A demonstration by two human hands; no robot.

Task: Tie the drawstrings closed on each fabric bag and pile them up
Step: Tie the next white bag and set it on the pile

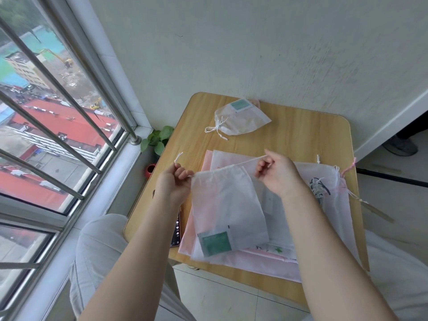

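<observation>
A white bag (228, 205) is held up over the near half of the table (301, 135), its gathered mouth at the top and its body hanging down toward the person, so that the long axis runs from the mouth to the green label (216, 243) at the bottom corner. The mouth lies directly between the 2 hands. The left hand (173, 181) is curled round the left cord (178, 157), just beside the left end of the mouth; the right hand (275, 172) pinches the right cord (249, 162), which is drawn taut across the far side of the mouth. The cords are thus pulled outward, left and right, along the line of the mouth and across the bag's long axis (the mouth already looks partly puckered). The left hand is the nearer to the fabric edge. By judgement, the knot is not yet made, and the 2 cords must next be brought together over the mouth. Beneath lies a stack (245, 258) of flat untied bags, and 1 tied bag (240, 121) rests well apart at the far edge.
</observation>
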